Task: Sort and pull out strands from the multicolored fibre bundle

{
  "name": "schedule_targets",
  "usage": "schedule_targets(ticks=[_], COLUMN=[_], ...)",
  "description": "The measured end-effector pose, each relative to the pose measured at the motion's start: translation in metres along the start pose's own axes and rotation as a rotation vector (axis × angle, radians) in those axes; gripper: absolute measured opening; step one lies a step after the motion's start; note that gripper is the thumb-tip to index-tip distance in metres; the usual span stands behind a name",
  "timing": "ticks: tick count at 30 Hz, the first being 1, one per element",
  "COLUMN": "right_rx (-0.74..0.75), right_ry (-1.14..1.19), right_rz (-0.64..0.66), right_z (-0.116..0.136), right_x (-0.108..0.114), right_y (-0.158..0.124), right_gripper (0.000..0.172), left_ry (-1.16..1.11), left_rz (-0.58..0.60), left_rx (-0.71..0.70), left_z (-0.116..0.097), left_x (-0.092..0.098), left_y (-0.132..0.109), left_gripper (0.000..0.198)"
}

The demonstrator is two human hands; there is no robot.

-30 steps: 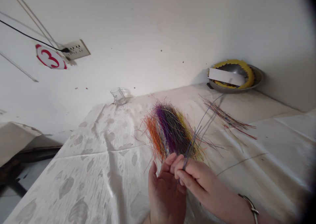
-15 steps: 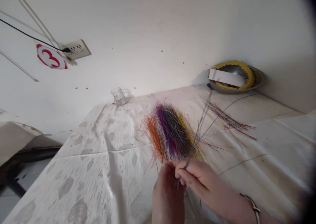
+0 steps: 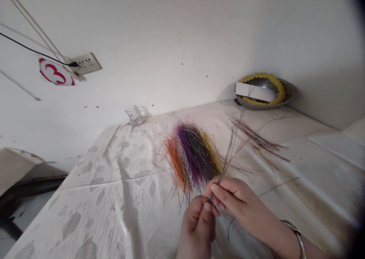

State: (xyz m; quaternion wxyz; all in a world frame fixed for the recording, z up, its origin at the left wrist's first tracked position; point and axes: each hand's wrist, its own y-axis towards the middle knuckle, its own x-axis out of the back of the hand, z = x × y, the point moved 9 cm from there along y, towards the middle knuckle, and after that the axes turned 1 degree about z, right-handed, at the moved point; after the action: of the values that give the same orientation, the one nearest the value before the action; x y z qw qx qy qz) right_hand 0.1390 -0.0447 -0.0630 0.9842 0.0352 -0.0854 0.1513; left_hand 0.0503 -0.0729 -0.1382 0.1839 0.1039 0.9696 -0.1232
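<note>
A few thin grey wires (image 3: 229, 149) rise from my two hands, which meet near the front of the table. My right hand (image 3: 232, 198) pinches them between thumb and fingers. Just below, my left hand (image 3: 199, 221) is closed on their lower ends, thumb on top. Beyond the hands lies a thick pile of coloured wires, with orange wires (image 3: 176, 158) at left, purple wires (image 3: 188, 148) and dark grey wires (image 3: 203, 148) in the middle, and yellow wires (image 3: 212, 148) at right. Off to the right is a smaller loose bunch of mixed wires (image 3: 256, 135).
A clear glass mug (image 3: 134, 115) stands at the back left, near the wall. At the back right, a metal bowl (image 3: 289, 93) holds a yellow toothed ring (image 3: 281, 86) and a white strip (image 3: 254, 91). A patterned cloth (image 3: 108, 198) covers the table. A socket (image 3: 87, 64) is on the wall.
My left hand has turned so its thumb now shows, pinching the wire ends below my right hand. The view has shifted slightly, and the held wires' upper ends are more spread.
</note>
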Motion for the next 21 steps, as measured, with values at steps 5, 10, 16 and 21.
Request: schedule_targets(ticks=[5,10,16,21], right_rx=[-0.065,-0.103,-0.054,-0.005], right_ry=[0.098,0.265,0.211,0.093], right_rz=[-0.095,-0.212,-0.264,-0.228], right_z=[-0.014,-0.028,-0.019,-0.004], right_x=[0.019,0.037,0.043,0.041], right_y=[-0.004,-0.007,-0.008,-0.008], right_gripper=[0.035,0.036,0.036,0.037], left_ry=[-0.021,0.010,0.105,0.433], left_rz=[0.090,0.158,0.194,0.130], left_rx=[0.003,0.020,0.054,-0.049], left_z=[0.001,0.005,0.003,-0.024], left_x=[-0.008,-0.012,-0.017,-0.014], left_y=[0.001,0.001,0.000,-0.002], left_gripper=[0.042,0.043,0.044,0.031])
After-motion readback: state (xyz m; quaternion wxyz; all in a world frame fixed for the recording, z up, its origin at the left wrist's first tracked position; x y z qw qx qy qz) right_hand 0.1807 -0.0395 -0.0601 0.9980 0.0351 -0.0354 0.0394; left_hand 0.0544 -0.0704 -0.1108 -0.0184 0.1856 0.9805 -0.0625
